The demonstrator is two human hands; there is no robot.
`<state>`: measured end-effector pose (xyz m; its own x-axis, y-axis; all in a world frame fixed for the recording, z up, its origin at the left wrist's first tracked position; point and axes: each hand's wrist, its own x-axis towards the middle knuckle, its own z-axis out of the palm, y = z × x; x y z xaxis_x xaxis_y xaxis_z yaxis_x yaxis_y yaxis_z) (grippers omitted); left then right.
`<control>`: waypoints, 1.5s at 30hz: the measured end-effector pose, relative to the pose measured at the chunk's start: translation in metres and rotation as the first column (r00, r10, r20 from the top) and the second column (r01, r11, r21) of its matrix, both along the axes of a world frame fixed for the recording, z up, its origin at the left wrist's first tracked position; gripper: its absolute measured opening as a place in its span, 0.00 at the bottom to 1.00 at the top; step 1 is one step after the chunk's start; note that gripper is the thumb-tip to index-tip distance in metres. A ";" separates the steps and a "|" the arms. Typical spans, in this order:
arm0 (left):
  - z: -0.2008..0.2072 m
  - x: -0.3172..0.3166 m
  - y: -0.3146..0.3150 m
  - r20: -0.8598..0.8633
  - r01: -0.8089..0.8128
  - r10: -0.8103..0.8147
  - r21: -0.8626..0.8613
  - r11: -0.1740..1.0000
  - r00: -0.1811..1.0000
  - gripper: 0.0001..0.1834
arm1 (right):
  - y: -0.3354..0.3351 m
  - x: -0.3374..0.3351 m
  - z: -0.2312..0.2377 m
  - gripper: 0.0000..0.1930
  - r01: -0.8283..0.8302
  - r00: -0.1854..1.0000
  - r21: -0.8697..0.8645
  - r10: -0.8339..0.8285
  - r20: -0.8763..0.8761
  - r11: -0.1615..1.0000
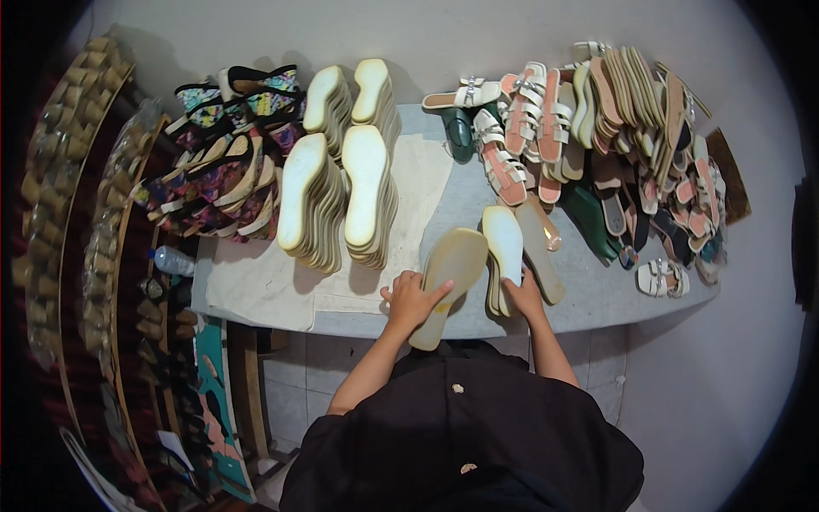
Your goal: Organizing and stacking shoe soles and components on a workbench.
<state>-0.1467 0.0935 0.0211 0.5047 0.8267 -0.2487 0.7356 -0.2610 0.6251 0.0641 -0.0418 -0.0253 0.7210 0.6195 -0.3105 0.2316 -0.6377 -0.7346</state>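
Observation:
Near the table's front edge, my left hand grips a single beige shoe sole, tilted, with its narrow end past the edge. The thumb lies across its face and the other fingers go underneath. Just to the right, my right hand is closed on the near end of a short stack of white-topped soles. Some of those fingers are hidden behind the stack. Beside it lies another beige sole, next to a shiny tan piece.
Tall stacks of white-topped soles stand on pale cloth at the table's middle left. Colourful wedge sandals pile up farther left. White strap sandals and loose soles crowd the right. Shelves of wedge heels line the left side.

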 end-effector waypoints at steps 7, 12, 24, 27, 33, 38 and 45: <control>0.013 -0.048 -0.051 0.114 -0.215 0.190 0.288 0.933 0.975 0.36 | 0.010 0.038 -0.024 0.49 -0.189 0.953 -0.240 0.119 -0.278 0.952; 0.016 -0.101 -0.068 0.133 -0.455 0.439 0.374 0.808 0.889 0.35 | 0.012 0.036 -0.038 0.40 -0.056 0.991 -0.093 0.044 -0.129 0.994; 0.013 -0.264 0.072 -0.152 -0.784 0.801 0.167 0.598 0.578 0.45 | 0.008 -0.031 -0.014 0.33 0.281 0.908 0.226 -0.183 -0.377 0.933; 0.010 -0.295 0.114 -0.229 -0.744 0.747 0.119 0.658 0.624 0.48 | -0.001 -0.055 -0.004 0.32 0.406 0.859 0.332 -0.232 -0.456 0.852; -0.008 -0.337 0.183 -0.260 -0.614 0.606 0.060 0.787 0.751 0.56 | -0.028 -0.139 0.034 0.37 0.423 0.861 0.679 -0.033 -0.507 0.600; -0.021 -0.367 0.218 -0.244 -0.621 0.615 0.061 0.782 0.750 0.58 | -0.026 -0.198 0.053 0.42 0.238 0.945 0.641 -0.022 -0.326 0.729; -0.014 -0.376 0.239 -0.435 -0.533 0.487 0.019 0.846 0.757 0.59 | 0.066 -0.275 0.103 0.39 -0.470 0.879 0.277 0.417 0.230 0.838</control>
<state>-0.5230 0.3322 0.0068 -0.1521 0.8910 -0.4278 0.9323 0.2731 0.2373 -0.2111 0.0239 0.0772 0.3667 0.9291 0.0472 0.5601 -0.1800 -0.8087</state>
